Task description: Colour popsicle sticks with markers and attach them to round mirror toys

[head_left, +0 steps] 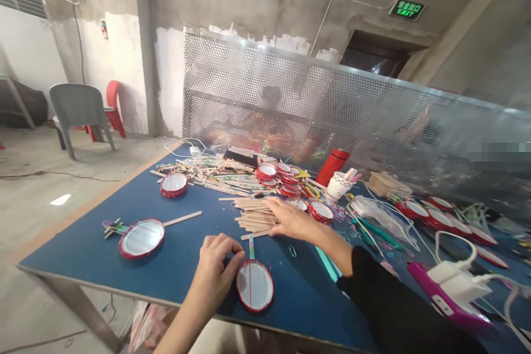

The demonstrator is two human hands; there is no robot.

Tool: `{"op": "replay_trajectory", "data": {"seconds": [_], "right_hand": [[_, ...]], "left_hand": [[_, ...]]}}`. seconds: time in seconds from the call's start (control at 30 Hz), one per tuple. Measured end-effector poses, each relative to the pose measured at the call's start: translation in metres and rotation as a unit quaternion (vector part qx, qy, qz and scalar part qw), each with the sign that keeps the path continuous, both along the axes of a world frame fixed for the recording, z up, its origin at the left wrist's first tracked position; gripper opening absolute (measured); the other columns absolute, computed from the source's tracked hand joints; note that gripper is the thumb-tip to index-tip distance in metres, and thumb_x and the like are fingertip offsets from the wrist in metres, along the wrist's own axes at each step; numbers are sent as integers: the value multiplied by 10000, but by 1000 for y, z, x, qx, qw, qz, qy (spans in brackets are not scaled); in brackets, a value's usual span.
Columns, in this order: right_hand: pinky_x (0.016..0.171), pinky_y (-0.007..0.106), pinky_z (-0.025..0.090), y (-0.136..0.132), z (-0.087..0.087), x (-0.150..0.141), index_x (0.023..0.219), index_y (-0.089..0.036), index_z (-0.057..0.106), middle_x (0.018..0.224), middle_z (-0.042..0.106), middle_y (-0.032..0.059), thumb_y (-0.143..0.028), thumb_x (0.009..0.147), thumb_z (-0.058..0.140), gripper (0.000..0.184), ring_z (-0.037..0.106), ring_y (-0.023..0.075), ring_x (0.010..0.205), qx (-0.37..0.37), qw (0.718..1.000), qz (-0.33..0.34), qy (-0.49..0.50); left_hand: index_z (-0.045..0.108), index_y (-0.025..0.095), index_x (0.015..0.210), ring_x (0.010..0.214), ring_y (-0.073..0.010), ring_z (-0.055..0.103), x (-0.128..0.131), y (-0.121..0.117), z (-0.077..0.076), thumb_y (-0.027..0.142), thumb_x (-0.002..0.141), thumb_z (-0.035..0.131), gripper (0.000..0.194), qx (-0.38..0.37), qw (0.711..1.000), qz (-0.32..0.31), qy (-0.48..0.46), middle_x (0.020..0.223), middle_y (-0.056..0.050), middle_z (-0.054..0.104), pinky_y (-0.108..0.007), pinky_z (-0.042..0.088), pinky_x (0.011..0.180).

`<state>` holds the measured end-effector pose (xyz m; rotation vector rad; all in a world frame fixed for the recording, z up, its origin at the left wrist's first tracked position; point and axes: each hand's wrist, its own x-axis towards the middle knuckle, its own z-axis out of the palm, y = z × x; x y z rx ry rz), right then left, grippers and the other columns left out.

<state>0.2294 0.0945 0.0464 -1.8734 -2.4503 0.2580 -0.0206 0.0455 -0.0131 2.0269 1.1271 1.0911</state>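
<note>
My left hand [219, 259] is curled, thumb and index finger close together at the left rim of a small toy banjo [255, 286]. This banjo has a red-rimmed white round body, thin strings across it and a short coloured stick neck pointing away from me. My right hand [290, 219] lies with fingers stretched out over a pile of flat wooden craft sticks [253, 215]. Left of my hands rests a second, larger banjo [142, 238], with a bare stick on one side and coloured sticks on the other.
Red-rimmed discs [174, 183] are stacked farther back, beside a heap of loose sticks [215, 177]. A red flask [333, 167] and a paper cup [339, 185] stand behind. Scissors, cables and a purple power strip [448, 296] lie right. A perforated metal panel [249, 88] borders the blue table [83, 265].
</note>
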Motion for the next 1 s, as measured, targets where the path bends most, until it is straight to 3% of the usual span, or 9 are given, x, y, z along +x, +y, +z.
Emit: {"op": "replay_trajectory", "data": {"seconds": [0.13,0.27,0.43,0.63,0.73,0.83,0.9,1.0], "right_hand": [[1142,407,407,46,-12,4,1513,-188,479,1544,519,156,-313,756,845,850,509,308,1409,-11,999,33,6],[1082,408,449,62,-12,-4,1419,-155,568,1438,612,160,-360,807,819,693,572,323,1317,-13,998,55,-18],[1029,414,476,54,-9,-25,1338,-214,629,1316,678,109,-328,949,665,407,603,305,1228,9,996,69,-64],[961,388,521,23,-16,-62,1306,-219,635,1275,670,119,-179,997,526,329,629,278,1180,50,993,24,-100],[941,373,529,13,-15,-72,1290,-235,637,1267,674,98,-213,995,556,306,636,266,1170,55,994,27,-90],[926,304,524,22,-6,-63,1282,-280,643,1262,687,35,-361,960,668,333,651,217,1143,44,996,47,-64],[930,275,515,38,0,-46,1270,-266,651,1232,701,24,-376,1005,610,290,662,180,1121,45,997,27,-55],[948,371,536,68,-1,-15,1176,-174,679,1177,709,80,-292,1057,523,229,674,207,1098,57,995,-44,-75]], "left_hand": [[684,227,780,882,-260,598,0,-2,-4,297,948,566,216,-5,1000,-20,9,856,-49,744,-419,451,856],[692,232,792,874,-253,600,-1,-1,-9,276,961,579,208,4,1000,-19,9,842,-40,734,-404,455,849],[710,249,825,875,-243,629,-5,4,-14,320,978,617,193,15,998,-56,23,855,-34,741,-362,485,818],[709,256,807,846,-240,633,-2,1,-17,342,980,622,212,35,998,-43,-2,827,-31,741,-356,488,809],[697,251,795,837,-241,627,0,-1,-18,366,993,596,250,43,999,-26,-20,821,-35,736,-364,482,810],[698,258,800,834,-240,636,-1,1,-20,355,987,607,229,46,998,-36,-10,833,-33,746,-358,485,802],[707,263,815,847,-241,646,-3,5,-20,334,978,625,196,45,998,-53,9,841,-30,755,-354,492,804],[711,255,835,848,-238,652,-5,8,-21,312,981,621,181,42,996,-75,39,844,-34,761,-350,500,792]]}}
